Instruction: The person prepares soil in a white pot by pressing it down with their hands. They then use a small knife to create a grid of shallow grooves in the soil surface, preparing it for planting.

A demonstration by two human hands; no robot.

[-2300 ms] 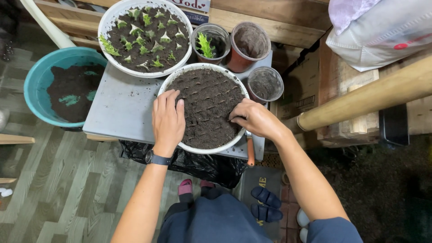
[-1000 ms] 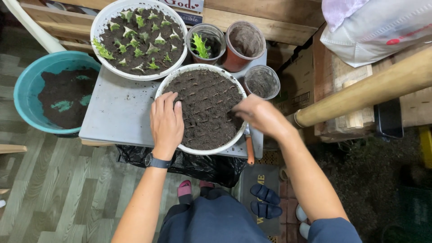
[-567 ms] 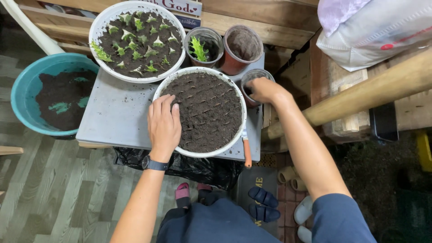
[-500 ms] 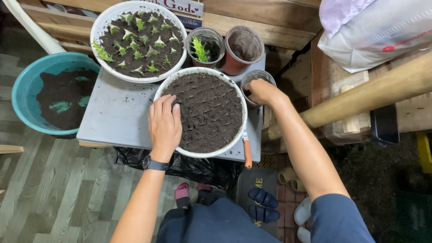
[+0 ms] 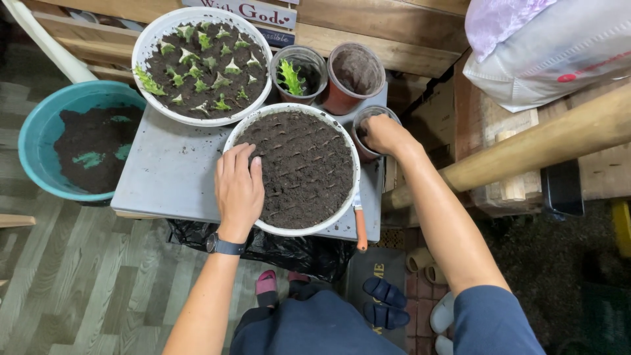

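The right hand (image 5: 383, 135) hides its fingers inside the small pot (image 5: 372, 129) at the table's right edge. The orange-handled tool (image 5: 359, 227) lies mostly hidden under the soil bowl (image 5: 294, 168). The white sack (image 5: 552, 46) is cut off at the top right corner.

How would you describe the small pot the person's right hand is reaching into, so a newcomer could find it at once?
Start at the grey table and find the big white bowl of bare, furrowed soil under the left hand. Just beyond that bowl's far right rim sits a small clear pot. Unlike its neighbours, it has the right hand dipped into it.
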